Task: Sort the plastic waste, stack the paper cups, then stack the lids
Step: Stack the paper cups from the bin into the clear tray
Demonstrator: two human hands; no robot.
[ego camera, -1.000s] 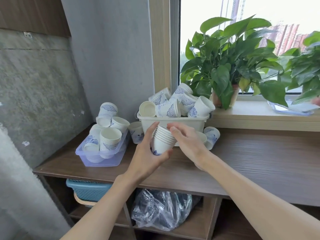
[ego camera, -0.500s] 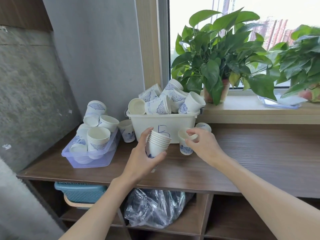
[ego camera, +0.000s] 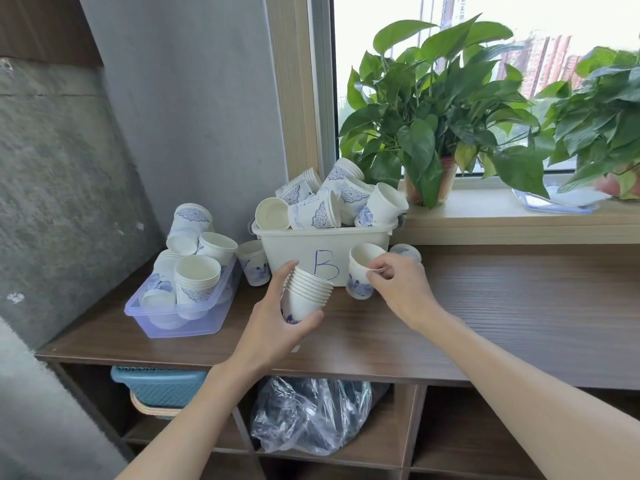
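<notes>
My left hand point(ego camera: 273, 317) grips a tilted stack of white paper cups point(ego camera: 306, 292) with blue print, held above the wooden shelf top point(ego camera: 485, 306). My right hand point(ego camera: 398, 285) pinches the rim of a single blue-printed paper cup point(ego camera: 360, 275), lifted just in front of the white bin marked "B" point(ego camera: 301, 247). That bin is heaped with several loose cups point(ego camera: 332, 202). A clear purple tub point(ego camera: 180, 317) at the left holds more cups and short stacks.
One cup point(ego camera: 254, 263) stands between the two containers, and another point(ego camera: 405, 252) lies behind my right hand. Potted plants point(ego camera: 429, 116) line the window sill. Below the shelf sit a teal basket point(ego camera: 159, 386) and a crumpled clear plastic bag point(ego camera: 308, 414).
My right hand left the stack, moved right to the single cup beside the white bin and lifted it by its rim. The left hand kept hold of the stack.
</notes>
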